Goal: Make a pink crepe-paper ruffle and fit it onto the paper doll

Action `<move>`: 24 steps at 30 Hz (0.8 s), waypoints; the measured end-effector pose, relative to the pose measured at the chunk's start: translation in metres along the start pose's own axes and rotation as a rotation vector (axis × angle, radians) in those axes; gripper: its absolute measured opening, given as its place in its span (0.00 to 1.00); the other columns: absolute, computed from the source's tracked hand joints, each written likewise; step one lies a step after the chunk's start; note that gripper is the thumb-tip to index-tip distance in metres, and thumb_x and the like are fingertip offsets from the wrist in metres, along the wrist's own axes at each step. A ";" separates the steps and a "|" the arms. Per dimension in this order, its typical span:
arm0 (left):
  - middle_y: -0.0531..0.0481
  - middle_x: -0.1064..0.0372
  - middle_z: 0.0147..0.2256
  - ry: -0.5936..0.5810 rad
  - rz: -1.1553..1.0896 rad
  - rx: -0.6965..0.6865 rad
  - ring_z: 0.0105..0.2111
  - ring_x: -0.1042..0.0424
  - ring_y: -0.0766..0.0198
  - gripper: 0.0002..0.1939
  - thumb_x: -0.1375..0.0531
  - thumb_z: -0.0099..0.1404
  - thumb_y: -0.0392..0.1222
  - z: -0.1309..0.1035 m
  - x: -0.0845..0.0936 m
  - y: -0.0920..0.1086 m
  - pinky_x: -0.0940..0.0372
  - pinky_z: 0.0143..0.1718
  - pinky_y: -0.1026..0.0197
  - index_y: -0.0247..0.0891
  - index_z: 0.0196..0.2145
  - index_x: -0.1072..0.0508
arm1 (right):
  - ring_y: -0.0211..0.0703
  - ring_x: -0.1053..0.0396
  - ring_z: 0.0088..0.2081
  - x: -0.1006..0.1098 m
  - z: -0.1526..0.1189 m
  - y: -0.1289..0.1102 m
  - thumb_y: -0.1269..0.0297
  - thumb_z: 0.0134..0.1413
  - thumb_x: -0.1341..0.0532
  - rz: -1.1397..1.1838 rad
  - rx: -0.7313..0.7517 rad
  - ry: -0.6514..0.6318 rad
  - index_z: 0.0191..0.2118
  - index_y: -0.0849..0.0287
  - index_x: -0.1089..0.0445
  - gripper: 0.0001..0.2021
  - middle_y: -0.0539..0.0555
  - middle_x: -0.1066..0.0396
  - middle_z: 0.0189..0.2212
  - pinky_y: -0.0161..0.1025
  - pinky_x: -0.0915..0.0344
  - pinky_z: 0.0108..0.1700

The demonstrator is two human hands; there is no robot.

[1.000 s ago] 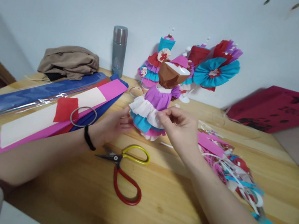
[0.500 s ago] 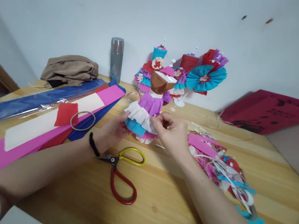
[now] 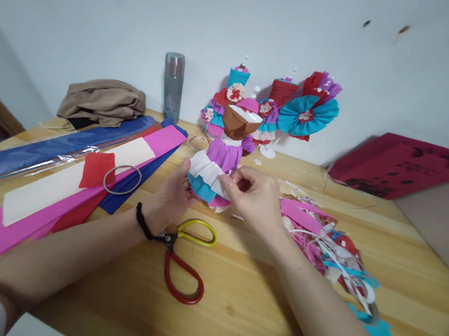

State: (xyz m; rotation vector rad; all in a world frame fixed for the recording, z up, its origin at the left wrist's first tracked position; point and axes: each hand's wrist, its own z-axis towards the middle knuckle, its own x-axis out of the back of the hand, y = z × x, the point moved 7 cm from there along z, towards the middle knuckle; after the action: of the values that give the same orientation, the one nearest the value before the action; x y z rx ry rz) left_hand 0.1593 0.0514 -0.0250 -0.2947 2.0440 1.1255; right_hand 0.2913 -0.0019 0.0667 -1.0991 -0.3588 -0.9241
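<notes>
A small crepe-paper dress [image 3: 224, 154] on a mannequin form stands in front of me, with a brown top, a purple layer and white, blue and pink ruffles below. My left hand [image 3: 175, 191] holds the skirt's left side, its fingers partly hidden behind the ruffles. On the right, my right hand [image 3: 253, 193] pinches the edge of the white ruffle between thumb and forefinger. Just below the hands lie scissors [image 3: 172, 239] with one yellow and one red handle, their blades partly covered by my left wrist.
Folded crepe-paper strips [image 3: 49, 184] and a metal ring [image 3: 122, 179] lie left. Paper scraps [image 3: 339, 256] heap up right. Behind stand a thermos [image 3: 172, 87], a brown cloth [image 3: 104, 102], finished paper dresses [image 3: 283, 94], a blue paper fan flower [image 3: 308, 116] and a dark red bag [image 3: 405, 169].
The view has shifted slightly. My left hand has turned a little at the skirt, its thumb now more upright, and the white ruffle lies flatter. My right hand still pinches the ruffle.
</notes>
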 end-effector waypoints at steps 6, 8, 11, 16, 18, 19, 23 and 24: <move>0.47 0.23 0.41 -0.119 0.049 -0.115 0.35 0.25 0.61 0.15 0.44 0.70 0.45 0.002 -0.004 0.009 0.31 0.35 0.60 0.37 0.48 0.25 | 0.36 0.43 0.22 0.001 -0.004 -0.013 0.61 0.52 0.40 -0.006 0.090 -0.006 0.19 0.57 0.41 0.14 0.49 0.38 0.18 0.37 0.50 0.28; 0.47 0.22 0.40 -0.148 0.054 -0.105 0.35 0.25 0.62 0.13 0.42 0.69 0.43 0.002 -0.007 0.009 0.31 0.35 0.62 0.36 0.47 0.24 | 0.36 0.43 0.22 0.002 -0.005 -0.015 0.61 0.52 0.40 0.015 0.091 -0.021 0.19 0.58 0.41 0.15 0.49 0.38 0.18 0.37 0.50 0.28; 0.47 0.22 0.38 -0.124 0.062 -0.072 0.31 0.25 0.63 0.11 0.39 0.66 0.43 0.005 -0.006 0.008 0.32 0.33 0.62 0.36 0.44 0.23 | 0.36 0.44 0.21 0.005 -0.003 -0.014 0.61 0.51 0.40 0.027 0.073 -0.020 0.19 0.58 0.41 0.15 0.48 0.39 0.17 0.36 0.50 0.27; 0.48 0.22 0.35 -0.149 0.084 -0.100 0.28 0.27 0.64 0.08 0.39 0.65 0.39 0.006 -0.008 0.011 0.35 0.29 0.63 0.36 0.40 0.22 | 0.34 0.46 0.20 0.007 0.003 -0.004 0.59 0.49 0.40 0.125 0.011 -0.039 0.17 0.57 0.42 0.15 0.47 0.42 0.14 0.36 0.50 0.25; 0.47 0.22 0.34 -0.169 0.103 -0.098 0.28 0.27 0.64 0.09 0.41 0.66 0.40 0.007 -0.009 0.012 0.35 0.29 0.62 0.35 0.40 0.22 | 0.34 0.46 0.20 0.004 0.004 -0.001 0.58 0.48 0.40 0.201 -0.017 -0.081 0.17 0.57 0.42 0.16 0.47 0.42 0.14 0.35 0.50 0.24; 0.47 0.23 0.35 -0.183 0.113 -0.099 0.28 0.27 0.63 0.10 0.41 0.66 0.40 0.007 -0.008 0.012 0.35 0.29 0.62 0.35 0.40 0.22 | 0.34 0.46 0.20 0.003 0.004 0.000 0.57 0.48 0.40 0.219 -0.027 -0.093 0.17 0.57 0.42 0.16 0.47 0.42 0.14 0.35 0.49 0.24; 0.44 0.23 0.40 -0.237 0.145 -0.098 0.36 0.25 0.57 0.12 0.42 0.66 0.43 0.012 -0.006 0.013 0.31 0.37 0.57 0.37 0.43 0.23 | 0.35 0.44 0.19 0.005 0.005 0.003 0.59 0.48 0.40 0.131 -0.058 -0.064 0.16 0.57 0.41 0.15 0.48 0.40 0.14 0.35 0.49 0.24; 0.44 0.23 0.41 -0.242 0.148 -0.096 0.38 0.25 0.56 0.12 0.42 0.66 0.43 0.013 -0.005 0.013 0.30 0.38 0.57 0.37 0.44 0.23 | 0.35 0.44 0.19 0.006 0.005 0.004 0.60 0.48 0.40 0.092 -0.061 -0.056 0.17 0.57 0.40 0.14 0.48 0.39 0.14 0.35 0.49 0.24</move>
State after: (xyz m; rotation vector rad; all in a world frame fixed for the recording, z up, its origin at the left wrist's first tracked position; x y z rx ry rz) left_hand 0.1626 0.0685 -0.0172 -0.0498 1.8242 1.2861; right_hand 0.2988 0.0005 0.0708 -1.1895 -0.3249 -0.8286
